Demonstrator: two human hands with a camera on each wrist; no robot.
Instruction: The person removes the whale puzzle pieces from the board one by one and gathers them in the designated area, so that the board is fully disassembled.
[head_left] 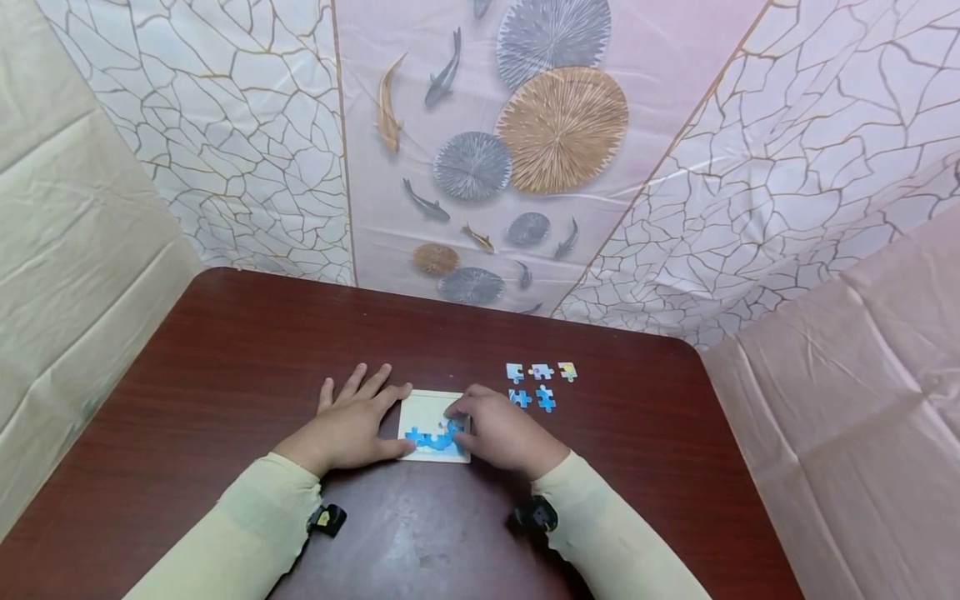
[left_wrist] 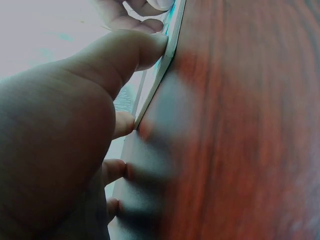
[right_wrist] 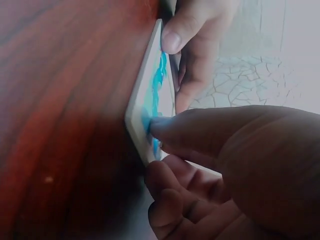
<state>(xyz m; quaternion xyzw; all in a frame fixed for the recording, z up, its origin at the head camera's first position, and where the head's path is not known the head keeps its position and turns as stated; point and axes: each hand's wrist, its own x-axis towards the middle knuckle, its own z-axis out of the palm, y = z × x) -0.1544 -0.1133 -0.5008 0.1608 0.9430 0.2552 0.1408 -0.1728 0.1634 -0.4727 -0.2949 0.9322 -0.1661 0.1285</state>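
A small, pale puzzle tray (head_left: 420, 406) lies on the table, with joined blue jigsaw pieces (head_left: 431, 440) along its near side. My left hand (head_left: 352, 427) has its fingers spread. Its thumb and index fingertip touch the tray's left corners, while the other fingers rest on the table. Over the tray's right side, my right hand (head_left: 501, 429) pinches a blue puzzle piece (head_left: 453, 424) between thumb and bent fingers, down at the joined pieces. In the right wrist view the thumb of the right hand (right_wrist: 215, 155) lies on the blue surface, and the curled fingers hide part of the tray's edge.
Several loose puzzle pieces (head_left: 542, 372) lie in two rows beyond my right hand. The dark red-brown table (head_left: 300, 317) meets a patterned cloth (head_left: 465, 225) at its back edge, and plain cloths hang at both sides.
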